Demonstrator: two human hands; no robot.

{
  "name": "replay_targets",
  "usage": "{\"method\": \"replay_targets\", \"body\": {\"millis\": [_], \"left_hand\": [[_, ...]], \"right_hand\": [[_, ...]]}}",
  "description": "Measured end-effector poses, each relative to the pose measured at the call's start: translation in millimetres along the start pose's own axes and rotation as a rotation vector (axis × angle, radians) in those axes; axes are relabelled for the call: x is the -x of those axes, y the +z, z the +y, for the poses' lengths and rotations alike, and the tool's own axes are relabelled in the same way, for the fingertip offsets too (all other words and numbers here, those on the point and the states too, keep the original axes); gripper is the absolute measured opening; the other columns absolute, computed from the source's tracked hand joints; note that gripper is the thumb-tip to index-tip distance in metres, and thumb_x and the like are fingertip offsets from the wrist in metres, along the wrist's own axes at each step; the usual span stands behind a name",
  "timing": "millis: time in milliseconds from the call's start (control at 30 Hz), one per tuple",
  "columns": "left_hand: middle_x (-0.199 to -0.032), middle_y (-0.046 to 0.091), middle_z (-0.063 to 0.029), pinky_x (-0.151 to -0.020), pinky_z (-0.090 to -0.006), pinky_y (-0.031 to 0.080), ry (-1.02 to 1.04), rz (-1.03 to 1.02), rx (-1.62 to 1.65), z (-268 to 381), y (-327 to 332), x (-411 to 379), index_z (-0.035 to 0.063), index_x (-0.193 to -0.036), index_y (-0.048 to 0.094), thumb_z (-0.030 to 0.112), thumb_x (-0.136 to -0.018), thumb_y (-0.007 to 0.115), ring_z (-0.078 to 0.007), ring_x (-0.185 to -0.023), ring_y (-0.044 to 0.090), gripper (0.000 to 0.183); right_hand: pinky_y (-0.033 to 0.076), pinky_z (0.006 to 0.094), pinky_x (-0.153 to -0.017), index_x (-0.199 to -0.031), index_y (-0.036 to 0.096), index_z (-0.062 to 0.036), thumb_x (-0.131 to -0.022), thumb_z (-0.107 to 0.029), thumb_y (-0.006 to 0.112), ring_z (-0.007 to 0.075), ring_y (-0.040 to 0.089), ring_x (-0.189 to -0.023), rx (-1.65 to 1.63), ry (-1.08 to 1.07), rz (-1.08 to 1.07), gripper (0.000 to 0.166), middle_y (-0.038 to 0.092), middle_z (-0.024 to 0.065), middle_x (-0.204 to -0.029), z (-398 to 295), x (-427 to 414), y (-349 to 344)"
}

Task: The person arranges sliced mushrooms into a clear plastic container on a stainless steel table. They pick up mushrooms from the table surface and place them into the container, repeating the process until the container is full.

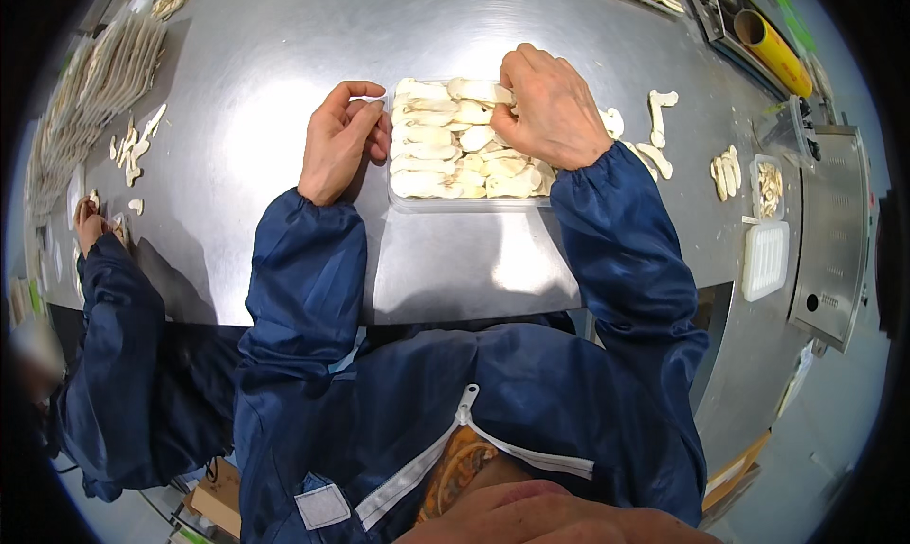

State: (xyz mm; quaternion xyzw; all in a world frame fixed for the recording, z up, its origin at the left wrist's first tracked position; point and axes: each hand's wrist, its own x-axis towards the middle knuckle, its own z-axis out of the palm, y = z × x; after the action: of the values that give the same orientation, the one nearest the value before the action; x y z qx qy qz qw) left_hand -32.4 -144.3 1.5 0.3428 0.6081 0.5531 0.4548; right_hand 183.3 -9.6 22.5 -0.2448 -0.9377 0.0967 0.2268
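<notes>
A clear plastic tray (469, 204) full of pale mushroom slices (426, 151), laid in rows, stands on the steel table before me. At the tray's left edge is my left hand (348, 132), fingers curled and apart, with nothing seen in it. Over the tray's upper right part, my right hand (551, 107) pinches the right end of a long mushroom slice (480, 90) in the top row. The hand and sleeve hide the tray's right side. More loose slices (655, 159) lie on the table to the right of my right hand.
Stacked filled trays (121, 68) stand at the left, near a co-worker's hand (89, 224) and loose slices (131, 149). Rightward are a small tub of pieces (768, 188), a white ridged tray (766, 261), a clear container (785, 132), a yellow roll (773, 52) and a steel machine (832, 231).
</notes>
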Motion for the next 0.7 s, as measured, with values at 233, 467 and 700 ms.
{"method": "replay_targets", "body": {"millis": [233, 467, 700], "left_hand": [[-0.072, 0.059, -0.0030, -0.050, -0.0202, 0.043, -0.014, 0.032, 0.039, -0.2, 3.5, 2.7, -0.0012, -0.112, 0.053, 0.007, -0.095, 0.050, -0.0073, -0.055, 0.053, 0.019], [-0.072, 0.059, -0.0024, -0.050, -0.0200, 0.042, -0.002, 0.012, 0.071, -1.2, 4.3, 1.6, 0.0002, -0.111, 0.055, 0.009, -0.094, 0.053, -0.0071, -0.055, 0.052, 0.020], [-0.075, 0.061, -0.0046, -0.051, -0.0202, 0.045, 0.000, 0.031, -0.019, 1.3, -1.4, -1.7, -0.0006, -0.114, 0.054, 0.008, -0.093, 0.051, -0.0076, -0.056, 0.053, 0.023]], "right_hand": [[0.046, 0.0396, -0.074, -0.096, 0.058, -0.0020, -0.074, -0.013, 0.065, 0.0313, 0.060, -0.084, 0.030, 0.061, 0.216, 0.025, 0.062, 0.0141, -0.094, 26.1, 31.5, -51.7], [0.049, 0.0401, -0.066, -0.088, 0.064, -0.0039, -0.079, -0.010, 0.059, 0.0335, 0.061, -0.073, 0.193, 0.520, 0.075, 0.012, 0.061, 0.0138, -0.081, 84.2, 125.8, -97.2], [0.048, 0.0401, -0.073, -0.090, 0.064, -0.0013, -0.078, -0.010, 0.061, 0.0344, 0.061, -0.085, 0.138, 0.430, 0.211, 0.014, 0.062, 0.0153, -0.091, 69.6, 117.0, -74.1]]}}
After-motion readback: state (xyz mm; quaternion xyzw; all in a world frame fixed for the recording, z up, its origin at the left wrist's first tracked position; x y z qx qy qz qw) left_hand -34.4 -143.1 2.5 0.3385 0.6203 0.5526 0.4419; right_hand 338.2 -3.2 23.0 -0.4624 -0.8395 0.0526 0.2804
